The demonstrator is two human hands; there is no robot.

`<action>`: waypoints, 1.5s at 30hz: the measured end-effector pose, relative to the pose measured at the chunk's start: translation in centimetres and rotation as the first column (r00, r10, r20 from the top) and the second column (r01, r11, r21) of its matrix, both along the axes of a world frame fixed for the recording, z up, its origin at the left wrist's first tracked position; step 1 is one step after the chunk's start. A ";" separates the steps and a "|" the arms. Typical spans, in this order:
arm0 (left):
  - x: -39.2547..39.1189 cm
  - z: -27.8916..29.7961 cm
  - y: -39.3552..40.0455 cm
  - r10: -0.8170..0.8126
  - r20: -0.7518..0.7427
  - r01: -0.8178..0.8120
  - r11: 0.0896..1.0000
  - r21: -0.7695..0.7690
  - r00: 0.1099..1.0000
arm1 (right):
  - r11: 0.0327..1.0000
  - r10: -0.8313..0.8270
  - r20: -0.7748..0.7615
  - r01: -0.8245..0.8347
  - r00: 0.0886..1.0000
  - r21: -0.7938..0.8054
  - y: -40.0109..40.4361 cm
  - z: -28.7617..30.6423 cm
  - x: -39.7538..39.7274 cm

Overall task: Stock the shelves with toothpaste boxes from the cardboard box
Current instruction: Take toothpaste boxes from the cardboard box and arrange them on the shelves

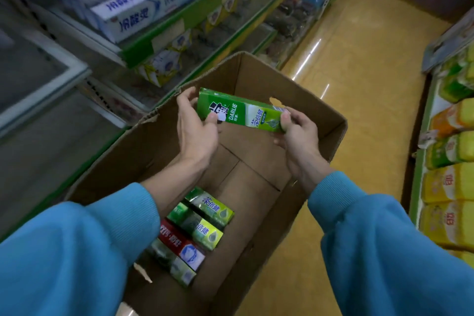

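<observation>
A green toothpaste box (pixel 241 110) hangs above the open cardboard box (pixel 331 120), held at both ends. My left hand (pixel 195 131) grips its left end, thumb on the printed face. My right hand (pixel 297 133) pinches its right end. Down in the near corner of the cardboard box lie several more toothpaste boxes (pixel 197 226), green ones and a red one (pixel 179 244). The shelves (pixel 164 41) stand to my left with green edge strips.
White and blue toothpaste cartons (pixel 133 10) fill the upper left shelf. Yellow-and-white packets (pixel 164 64) sit one shelf lower. A yellow floor aisle (pixel 359 72) runs ahead on the right. Another rack with yellow and green packs (pixel 451 187) lines the right edge.
</observation>
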State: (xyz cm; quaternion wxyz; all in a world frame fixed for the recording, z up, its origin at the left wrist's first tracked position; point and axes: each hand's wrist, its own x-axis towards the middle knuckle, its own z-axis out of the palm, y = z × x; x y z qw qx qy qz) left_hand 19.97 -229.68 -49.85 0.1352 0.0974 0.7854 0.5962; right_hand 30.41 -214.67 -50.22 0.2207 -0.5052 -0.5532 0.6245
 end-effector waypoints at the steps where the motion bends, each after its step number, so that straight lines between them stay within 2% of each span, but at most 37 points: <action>1: 0.3 0.6 -0.9 0.009 0.001 -0.009 1.000 0.009 1.000 | 1.000 0.023 -0.050 -0.023 0.999 -0.018 -0.4 0.9 0.1; 8: 3.3 3.9 -7.1 0.064 0.076 -0.073 0.990 0.120 0.995 | 0.977 0.194 -0.220 -0.210 0.956 -0.048 -3.6 4.9 0.1; 12: 4.6 4.8 -10.1 0.210 0.141 -0.237 0.947 0.216 0.967 | 0.929 0.305 -0.345 -0.358 0.888 -0.098 -5.9 6.0 -0.1; 16: 4.8 4.9 -13.0 0.302 0.149 -0.332 0.906 0.263 0.942 | 0.869 0.311 -0.442 -0.440 0.841 -0.226 -8.3 6.4 -0.7; 21: 6.0 6.4 -16.0 0.209 -0.003 -0.205 0.960 0.191 0.978 | 0.826 0.206 -0.507 -0.427 0.837 -0.368 -11.4 6.1 -1.8; 26: 6.0 5.4 -19.9 0.193 0.025 -0.194 0.970 0.144 0.981 | 0.786 0.270 -0.492 -0.485 0.827 -0.384 -13.9 5.5 -2.7; 30: 6.4 4.9 -22.3 0.201 0.045 -0.205 0.963 0.175 0.979 | 0.770 0.287 -0.492 -0.503 0.822 -0.391 -15.9 5.1 -3.0; 38: 5.7 5.5 -26.0 0.250 0.008 -0.249 0.957 0.149 0.968 | 0.737 0.405 -0.517 -0.604 0.754 -0.304 -18.7 6.3 -4.4; 41: 5.7 4.8 -27.8 0.296 0.050 -0.300 0.942 0.152 0.954 | 0.738 0.570 -0.408 -0.663 0.713 -0.128 -19.7 6.5 -4.6; 45: 6.3 4.1 -30.2 0.384 0.072 -0.390 0.911 0.132 0.921 | 0.668 0.735 -0.210 -0.741 0.645 0.063 -21.6 6.2 -5.1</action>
